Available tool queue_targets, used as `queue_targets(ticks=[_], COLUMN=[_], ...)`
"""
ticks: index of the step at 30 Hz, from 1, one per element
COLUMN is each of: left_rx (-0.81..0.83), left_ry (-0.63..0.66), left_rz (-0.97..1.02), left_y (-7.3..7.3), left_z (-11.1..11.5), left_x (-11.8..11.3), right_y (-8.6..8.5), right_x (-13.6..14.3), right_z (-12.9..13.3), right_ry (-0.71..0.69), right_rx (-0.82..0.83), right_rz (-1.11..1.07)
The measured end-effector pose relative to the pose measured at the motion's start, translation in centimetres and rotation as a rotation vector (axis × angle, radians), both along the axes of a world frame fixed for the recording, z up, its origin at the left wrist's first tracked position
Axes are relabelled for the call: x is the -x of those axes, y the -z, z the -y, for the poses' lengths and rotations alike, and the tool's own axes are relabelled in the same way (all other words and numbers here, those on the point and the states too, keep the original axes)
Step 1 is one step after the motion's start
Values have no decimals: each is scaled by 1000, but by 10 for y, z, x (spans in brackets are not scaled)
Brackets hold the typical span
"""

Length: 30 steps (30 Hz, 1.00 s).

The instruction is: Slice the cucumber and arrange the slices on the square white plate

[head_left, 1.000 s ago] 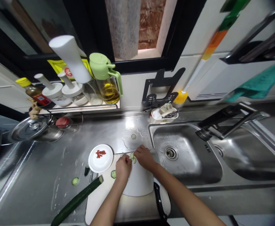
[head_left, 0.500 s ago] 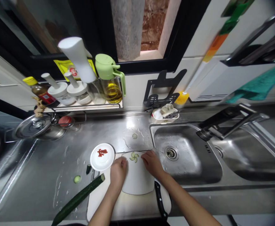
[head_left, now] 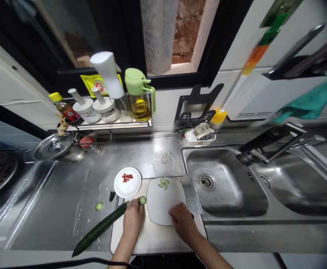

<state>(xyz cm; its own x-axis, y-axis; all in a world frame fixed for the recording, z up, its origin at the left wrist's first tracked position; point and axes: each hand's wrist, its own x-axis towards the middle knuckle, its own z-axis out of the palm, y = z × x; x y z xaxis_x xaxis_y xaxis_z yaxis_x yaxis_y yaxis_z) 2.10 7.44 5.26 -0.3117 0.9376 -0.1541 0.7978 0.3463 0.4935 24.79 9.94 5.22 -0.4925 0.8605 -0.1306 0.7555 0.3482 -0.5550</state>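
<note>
A long dark-green cucumber (head_left: 101, 228) lies slanted over the left edge of the cutting board (head_left: 157, 241). My left hand (head_left: 134, 216) is closed around it near its pale cut end (head_left: 142, 200). My right hand (head_left: 183, 220), fingers curled together, is at the lower right corner of the white plate (head_left: 166, 203); whether it grips the rim is hidden. Thin cucumber pieces (head_left: 163, 183) form a pinwheel near the plate's far edge. Right of the plate lies a knife (head_left: 191, 196), its handle mostly hidden by my right hand.
A small white dish (head_left: 127, 182) with red bits stands at the board's far left. A cucumber slice (head_left: 99, 206) and an end piece (head_left: 112, 195) lie on the steel counter. The sink (head_left: 225, 179) is at the right, bottles and jars (head_left: 110, 108) on a rack behind.
My left hand has moved from the plate's left edge to the cucumber and closed on it. The right hand has come down from the far right corner toward the near one. The view has shifted.
</note>
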Motion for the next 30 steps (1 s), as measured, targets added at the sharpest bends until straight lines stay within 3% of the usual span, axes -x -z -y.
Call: queue_targets(ticks=[14, 19, 26, 30], left_rx=[63, 6, -55, -56], left_ry=[14, -20, -108, -112], left_rz=[-66, -36, 173, 372], left_y=[-1, 0, -4, -11], left_z=[-4, -3, -3, -2], left_x=[-3, -2, 7, 8], right_y=[-6, -7, -6, -6], right_x=[5, 7, 17, 26], right_z=[12, 14, 11, 5], right_ry=[-30, -28, 12, 63], right_rx=[-20, -21, 29, 48], right_rz=[18, 6, -47, -181])
